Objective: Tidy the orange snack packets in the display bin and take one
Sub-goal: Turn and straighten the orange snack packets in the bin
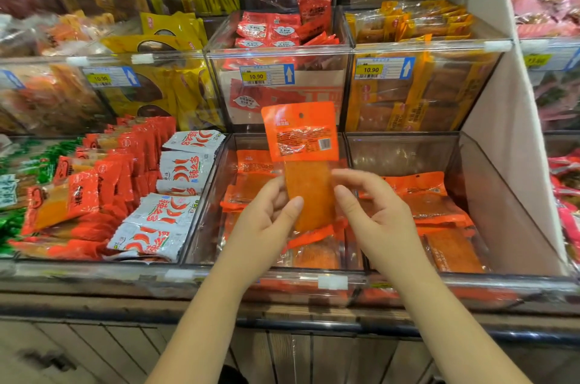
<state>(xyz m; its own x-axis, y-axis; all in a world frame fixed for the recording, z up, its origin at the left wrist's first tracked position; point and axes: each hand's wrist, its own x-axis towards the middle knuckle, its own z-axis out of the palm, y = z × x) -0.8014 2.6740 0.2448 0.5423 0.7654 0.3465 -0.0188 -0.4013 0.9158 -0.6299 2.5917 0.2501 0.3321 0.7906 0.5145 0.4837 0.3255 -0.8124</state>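
An orange snack packet (pixel 303 145) stands upright above the clear display bin (pixel 201 211), its back label facing me. My left hand (pixel 270 214) pinches its lower left edge between thumb and fingers. My right hand (pixel 373 205) is at the packet's lower right edge, fingers curled and touching it. More orange packets (pixel 430 198) lie loosely piled inside the bin below, some flat and some tilted.
White chilli packets (pixel 175 195) and red packets (pixel 110 170) fill the bins to the left. Above stand bins of red (pixel 270 29) and yellow-orange packets (pixel 411 19) with 10.90 price tags (pixel 266 74). A white partition (pixel 502 120) rises at the right.
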